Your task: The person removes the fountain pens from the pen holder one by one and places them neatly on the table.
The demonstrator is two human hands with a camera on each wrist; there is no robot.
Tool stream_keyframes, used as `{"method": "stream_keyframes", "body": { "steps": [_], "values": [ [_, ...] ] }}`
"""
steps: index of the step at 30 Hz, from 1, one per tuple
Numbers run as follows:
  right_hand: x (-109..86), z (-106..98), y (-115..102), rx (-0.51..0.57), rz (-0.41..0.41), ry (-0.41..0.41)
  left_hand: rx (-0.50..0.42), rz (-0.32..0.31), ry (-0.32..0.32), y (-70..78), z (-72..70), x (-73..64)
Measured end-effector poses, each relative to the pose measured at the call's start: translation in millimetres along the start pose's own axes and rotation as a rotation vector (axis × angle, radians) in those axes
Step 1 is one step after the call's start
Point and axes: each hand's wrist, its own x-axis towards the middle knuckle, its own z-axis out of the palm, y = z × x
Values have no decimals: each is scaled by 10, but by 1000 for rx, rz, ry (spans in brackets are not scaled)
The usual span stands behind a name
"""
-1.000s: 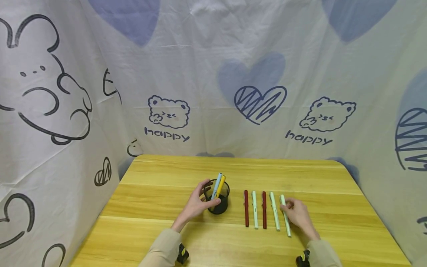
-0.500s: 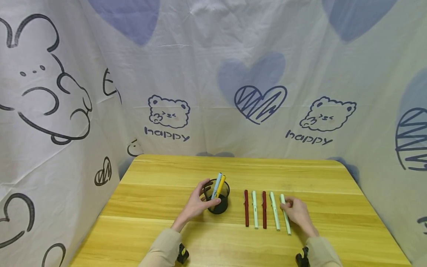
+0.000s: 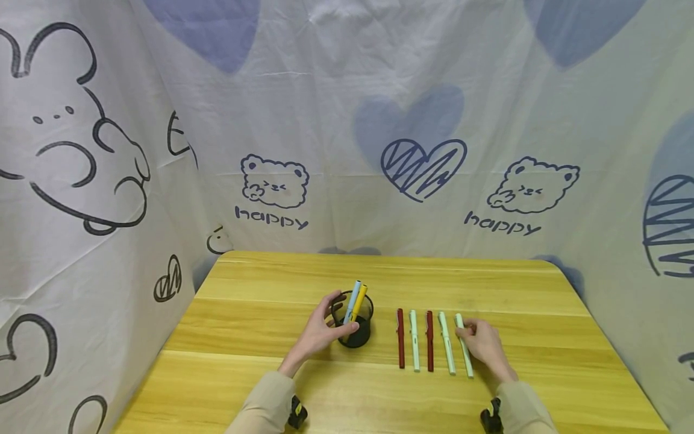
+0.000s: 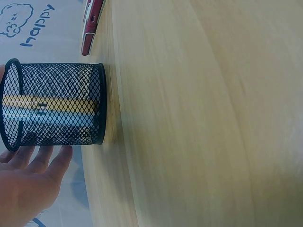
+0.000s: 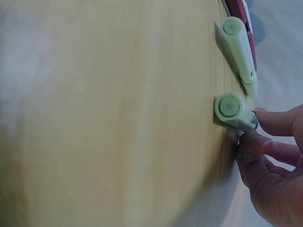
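Observation:
A black mesh pen holder (image 3: pixel 356 339) stands upright on the wooden table, with a light blue pen (image 3: pixel 352 300) and a yellow pen (image 3: pixel 359 302) inside. My left hand (image 3: pixel 315 335) holds it from the left, thumb at the front and fingers at the far side. To the right, my right hand (image 3: pixel 485 345) pinches a pale green pen (image 3: pixel 464 355) between thumb and fingers; the pen lies on the table. It is the rightmost of a row with a red pen (image 3: pixel 400 339), a pale green pen (image 3: pixel 414 341), another red pen (image 3: pixel 429 341) and another pale green pen (image 3: pixel 447 343).
The wooden table (image 3: pixel 228 337) reaches back to a white printed cloth (image 3: pixel 336 132), which also hangs at both sides. Bare tabletop lies between the pen holder and the first red pen.
My right hand has slid the rightmost pale green pen slightly away from me, so its near end sits closer to level with the other pens. The left hand and pen holder have stayed still.

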Motion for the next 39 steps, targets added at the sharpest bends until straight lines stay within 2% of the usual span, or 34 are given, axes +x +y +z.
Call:
{"method": "stream_keyframes", "body": {
  "steps": [13,18,22,25,31,35,39],
  "values": [
    [-2,4,9,6,9,7,0,-2,-3,14,5,-5],
    [-46,3,-62,36,-33,87,-3,-5,-4,1,9,-1],
    [-50,50,-321,100,-119,182,-6,-1,-6,13,-1,-6],
    [-42,139,-596,185,-229,203,-11,0,-2,32,-10,-7],
    [-4,383,-1140,307,-415,139,-16,-3,-4,33,-9,0],
    [62,536,-1397,276,-476,85,-15,-7,-7,20,-4,5],
    [129,641,-1555,211,-492,31,-20,-13,-4,5,-7,11]
  ]
}}
